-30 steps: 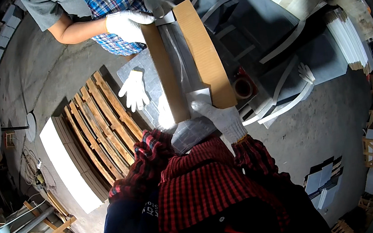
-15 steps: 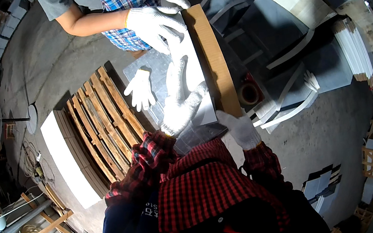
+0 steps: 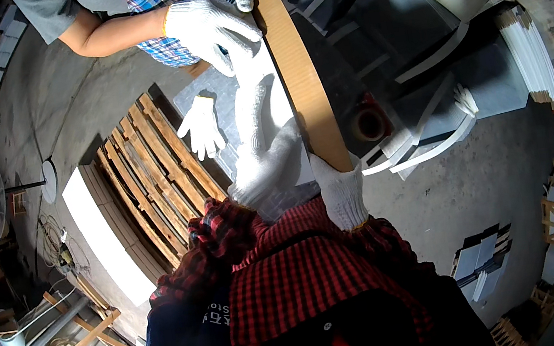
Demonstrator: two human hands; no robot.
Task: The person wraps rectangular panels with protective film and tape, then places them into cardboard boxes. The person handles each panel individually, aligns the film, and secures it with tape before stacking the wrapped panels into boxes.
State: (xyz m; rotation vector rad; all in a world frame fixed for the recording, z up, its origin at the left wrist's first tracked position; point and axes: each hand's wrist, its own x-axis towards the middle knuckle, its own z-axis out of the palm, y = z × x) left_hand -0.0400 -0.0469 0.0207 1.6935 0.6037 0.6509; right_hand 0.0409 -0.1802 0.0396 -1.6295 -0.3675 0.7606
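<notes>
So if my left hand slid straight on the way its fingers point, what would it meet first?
Probably the co-worker's gloved hand, farther up the line from your left hand, though depth is hard to judge here.

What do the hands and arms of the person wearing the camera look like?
The left hand and right hand both wear white knitted gloves; the right glove has a yellowish cuff edge. The left sleeve and right sleeve are red-and-black checked and wrinkled near the wrists. Higher on the left, there's dark blue cloth with white printing.
</notes>
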